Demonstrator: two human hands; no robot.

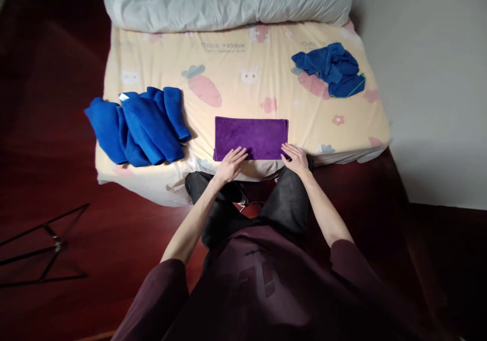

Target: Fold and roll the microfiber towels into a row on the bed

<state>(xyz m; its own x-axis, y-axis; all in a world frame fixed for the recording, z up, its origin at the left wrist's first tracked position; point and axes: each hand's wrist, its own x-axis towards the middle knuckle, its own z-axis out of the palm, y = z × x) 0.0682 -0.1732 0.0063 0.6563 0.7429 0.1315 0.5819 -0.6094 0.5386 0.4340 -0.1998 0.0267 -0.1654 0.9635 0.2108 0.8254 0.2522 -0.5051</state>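
A purple towel (249,137), folded into a flat rectangle, lies near the front edge of the bed. My left hand (231,164) rests on its near left part, fingers stretched out over the fabric. At the near right corner, my right hand (295,157) touches the towel with fingertips extended. Neither hand grips the cloth. To the left, several blue towels (152,128) are rolled or folded and lie overlapping. A crumpled blue cloth (331,69) with a thin green edge lies at the far right of the bed.
The bed has a yellow sheet (236,84) printed with carrots and rabbits. A pale grey quilt (228,3) is bunched along its far side. A white wall (429,87) stands at right. Black metal stand legs (49,249) are on the dark red floor (125,229) at left.
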